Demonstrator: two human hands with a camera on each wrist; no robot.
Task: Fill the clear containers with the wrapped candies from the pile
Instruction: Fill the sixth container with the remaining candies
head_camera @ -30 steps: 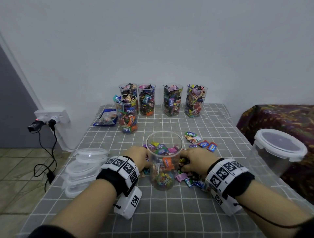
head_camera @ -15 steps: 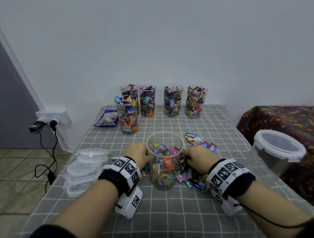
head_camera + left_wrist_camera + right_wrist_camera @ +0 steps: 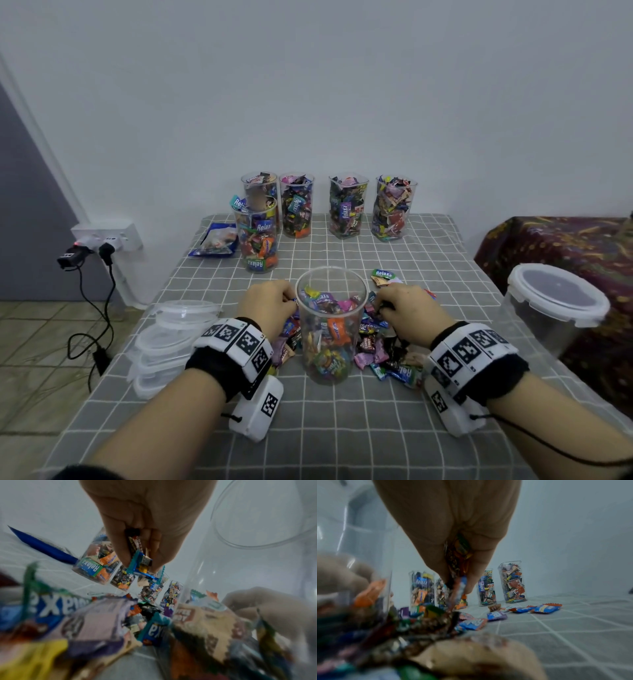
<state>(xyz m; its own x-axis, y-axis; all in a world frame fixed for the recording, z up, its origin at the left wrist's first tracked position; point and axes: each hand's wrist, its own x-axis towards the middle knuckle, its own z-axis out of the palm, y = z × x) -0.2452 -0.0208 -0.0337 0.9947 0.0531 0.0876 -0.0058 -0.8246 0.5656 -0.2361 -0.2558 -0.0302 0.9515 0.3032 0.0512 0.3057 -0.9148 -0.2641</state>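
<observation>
Near container: the clear container [image 3: 330,325] stands upright on the checked tablecloth [image 3: 342,428] between your hands, open-topped and roughly two-thirds full of mixed wrapped candies.
Full containers: four clear containers [image 3: 348,207] line the far edge by the wall, packed to the rim; a fifth one [image 3: 256,236] stands just in front of the leftmost, heaped over its rim.
Pile: the candy pile [image 3: 380,346] lies on the cloth around the base of the near container, mostly on its right, with some on its left under your left wrist.
Left hand: your left hand [image 3: 270,303] is just left of the rim, fingers closed round a small bunch of candies [image 3: 139,559], a blue wrapper sticking out below.
Right hand: your right hand [image 3: 409,308] is just right of the rim, fingers pinched on several candies [image 3: 458,577] above the pile.
Loose candies: a few [image 3: 385,275] lie apart beyond your right hand.
Around: a stack of clear lids [image 3: 168,342] at the left edge; a blue bag [image 3: 214,241] beside the fifth container; a large lidded tub [image 3: 555,308] off the right edge.
Wall: a socket [image 3: 106,236] with plugs and cables on the left.
Writing: "Relaxa" reads on many wrappers; an orange one seems to say "Mentos", partly hidden.
</observation>
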